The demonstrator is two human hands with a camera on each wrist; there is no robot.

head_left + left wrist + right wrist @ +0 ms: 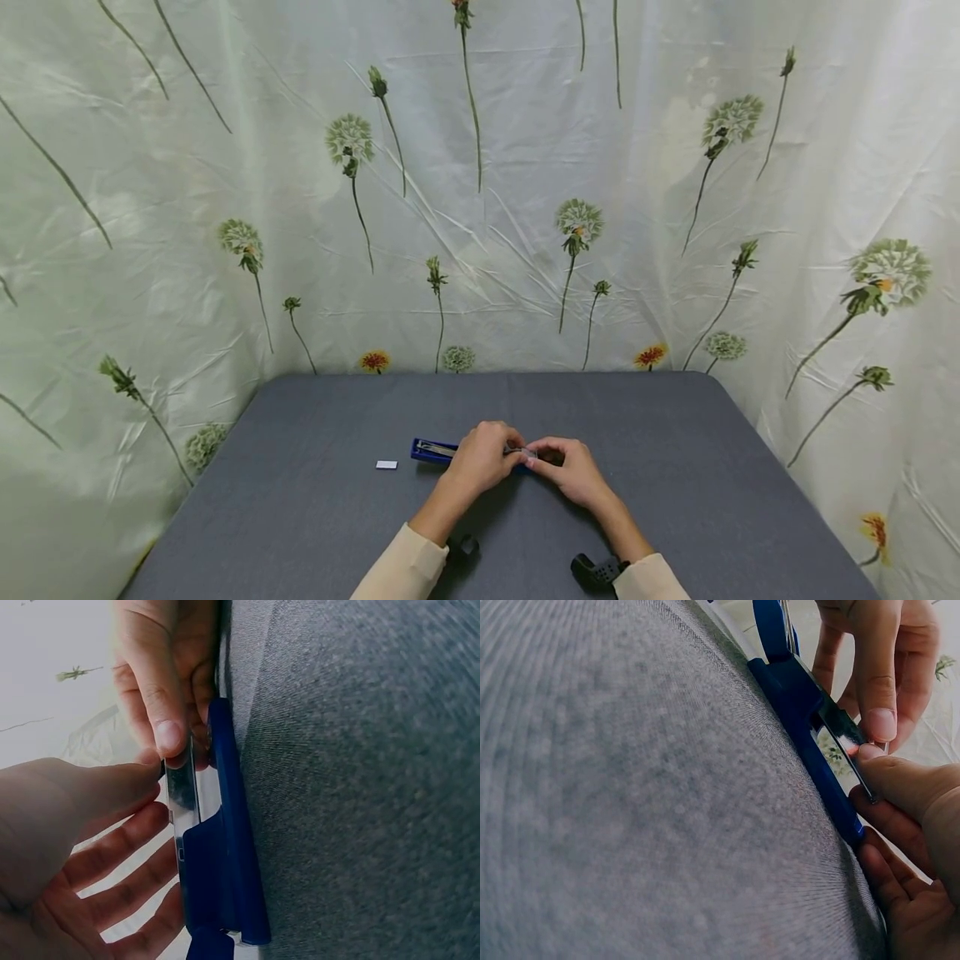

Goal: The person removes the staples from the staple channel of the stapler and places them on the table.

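Observation:
A blue stapler point(433, 451) lies on the table with its top lifted back, baring the metal staple rail point(180, 784). My left hand point(483, 454) is over its middle; thumb and forefinger pinch a thin, shiny sliver point(886, 748) by the rail's end, mostly hidden by the fingertips. The other left fingers spread beside the stapler's side. My right hand point(573, 473) comes from the right and pinches the rail's front end between thumb and forefinger. Its lower fingers touch the tip of the blue base point(832, 791). Exactly what lies inside the rail cannot be made out.
A small white rectangular piece point(386, 465) lies on the grey cloth-covered table point(322, 517), left of the stapler. Behind the table's far edge hangs a pale curtain point(517, 275) with dandelion prints. A black strap device point(596, 573) sits at the right wrist.

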